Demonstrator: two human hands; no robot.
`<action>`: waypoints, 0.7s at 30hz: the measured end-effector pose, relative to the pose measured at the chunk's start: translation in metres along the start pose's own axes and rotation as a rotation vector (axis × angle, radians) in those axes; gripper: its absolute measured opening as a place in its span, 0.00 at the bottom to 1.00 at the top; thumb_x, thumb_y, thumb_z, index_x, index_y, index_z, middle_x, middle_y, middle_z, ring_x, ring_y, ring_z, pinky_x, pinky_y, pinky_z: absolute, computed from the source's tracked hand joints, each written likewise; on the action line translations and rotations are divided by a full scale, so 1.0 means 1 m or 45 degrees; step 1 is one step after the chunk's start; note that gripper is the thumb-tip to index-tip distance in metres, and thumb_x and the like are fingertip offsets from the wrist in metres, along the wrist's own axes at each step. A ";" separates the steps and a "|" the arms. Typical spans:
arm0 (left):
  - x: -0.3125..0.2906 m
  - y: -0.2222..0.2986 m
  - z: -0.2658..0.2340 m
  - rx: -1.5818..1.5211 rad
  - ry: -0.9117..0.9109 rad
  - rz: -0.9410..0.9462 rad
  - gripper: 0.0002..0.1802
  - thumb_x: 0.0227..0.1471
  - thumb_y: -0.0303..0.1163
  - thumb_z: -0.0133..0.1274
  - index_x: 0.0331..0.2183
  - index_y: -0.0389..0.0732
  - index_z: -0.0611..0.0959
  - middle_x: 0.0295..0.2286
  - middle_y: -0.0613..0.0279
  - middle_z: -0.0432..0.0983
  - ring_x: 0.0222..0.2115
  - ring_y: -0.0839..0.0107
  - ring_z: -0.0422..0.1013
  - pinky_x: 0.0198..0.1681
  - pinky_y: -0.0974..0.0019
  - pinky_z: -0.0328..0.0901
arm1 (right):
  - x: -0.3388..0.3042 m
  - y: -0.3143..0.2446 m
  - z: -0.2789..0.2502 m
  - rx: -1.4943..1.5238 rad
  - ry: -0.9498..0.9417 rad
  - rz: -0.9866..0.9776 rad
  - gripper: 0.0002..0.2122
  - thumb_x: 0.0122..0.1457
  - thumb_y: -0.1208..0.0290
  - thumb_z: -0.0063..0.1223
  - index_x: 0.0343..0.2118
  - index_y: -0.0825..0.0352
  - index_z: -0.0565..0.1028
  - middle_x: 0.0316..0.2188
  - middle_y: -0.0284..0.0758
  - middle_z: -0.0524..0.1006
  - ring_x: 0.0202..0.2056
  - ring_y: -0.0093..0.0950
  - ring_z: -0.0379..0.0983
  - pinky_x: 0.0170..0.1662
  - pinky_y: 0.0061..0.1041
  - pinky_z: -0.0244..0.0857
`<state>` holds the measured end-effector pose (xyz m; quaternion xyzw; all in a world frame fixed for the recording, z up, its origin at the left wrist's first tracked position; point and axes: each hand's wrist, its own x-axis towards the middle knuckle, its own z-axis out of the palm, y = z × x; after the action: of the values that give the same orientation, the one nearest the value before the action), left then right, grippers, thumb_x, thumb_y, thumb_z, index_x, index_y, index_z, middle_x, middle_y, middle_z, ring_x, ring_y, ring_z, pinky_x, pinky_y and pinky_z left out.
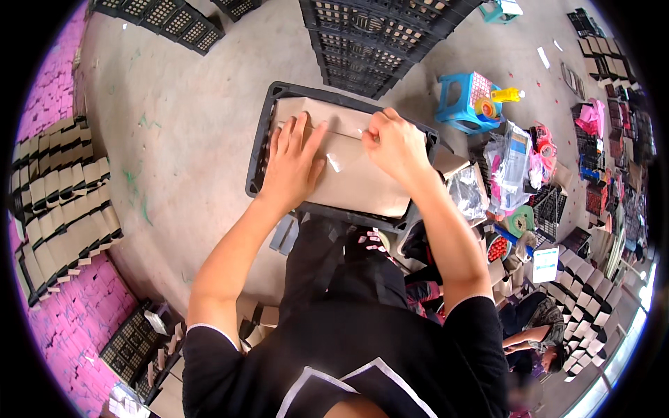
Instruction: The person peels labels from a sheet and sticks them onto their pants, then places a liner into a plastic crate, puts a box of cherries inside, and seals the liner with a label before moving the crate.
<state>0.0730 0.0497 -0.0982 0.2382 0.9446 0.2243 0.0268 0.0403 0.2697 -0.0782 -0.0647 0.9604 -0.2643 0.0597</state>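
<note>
In front of me is a black plastic crate (259,150) lined with brown paper or card (366,187), folded over so that a seam runs across it. My left hand (293,166) lies on the left part of the brown sheet, fingers spread. At the right end of the seam my right hand (396,148) is closed, its fingers curled down against the sheet. Whatever it pinches, if anything, is hidden. A small shiny clear patch (336,162), like tape, sits on the sheet between the hands.
Tall stacked black crates (369,49) stand just beyond. To the right, a blue stool (456,101) bears a yellow bottle (507,95) and a tape roll (486,108). Plastic bags (512,164) clutter the floor nearby. Another person (536,331) is at lower right; lined crates (63,202) are stacked left.
</note>
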 end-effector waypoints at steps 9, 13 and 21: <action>0.002 0.031 0.010 0.371 -0.109 0.019 0.29 0.52 0.39 0.49 0.57 0.57 0.67 0.61 0.58 0.51 0.61 0.45 0.44 0.57 0.31 0.38 | -0.039 0.021 -0.027 0.197 0.594 0.076 0.14 0.48 0.71 0.60 0.38 0.68 0.72 0.30 0.39 0.74 0.26 0.34 0.75 0.29 0.32 0.69; 0.015 0.026 0.020 0.107 -0.236 0.149 0.31 0.56 0.45 0.41 0.60 0.49 0.61 0.62 0.64 0.50 0.63 0.50 0.41 0.60 0.35 0.33 | -0.144 0.098 0.001 0.502 0.789 0.528 0.04 0.54 0.81 0.53 0.32 0.68 0.75 0.23 0.33 0.74 0.22 0.18 0.67 0.27 0.19 0.64; 0.032 0.034 0.027 0.415 -0.384 0.239 0.33 0.59 0.52 0.33 0.61 0.46 0.59 0.61 0.61 0.51 0.62 0.46 0.40 0.61 0.38 0.31 | -0.307 0.186 0.274 0.645 -0.409 1.307 0.14 0.55 0.64 0.51 0.38 0.68 0.79 0.33 0.46 0.79 0.37 0.33 0.77 0.43 0.31 0.67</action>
<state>0.0640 0.1023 -0.1058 0.3571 0.9272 0.0324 0.1079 0.3660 0.3386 -0.3832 0.3852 0.7547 -0.4095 0.3380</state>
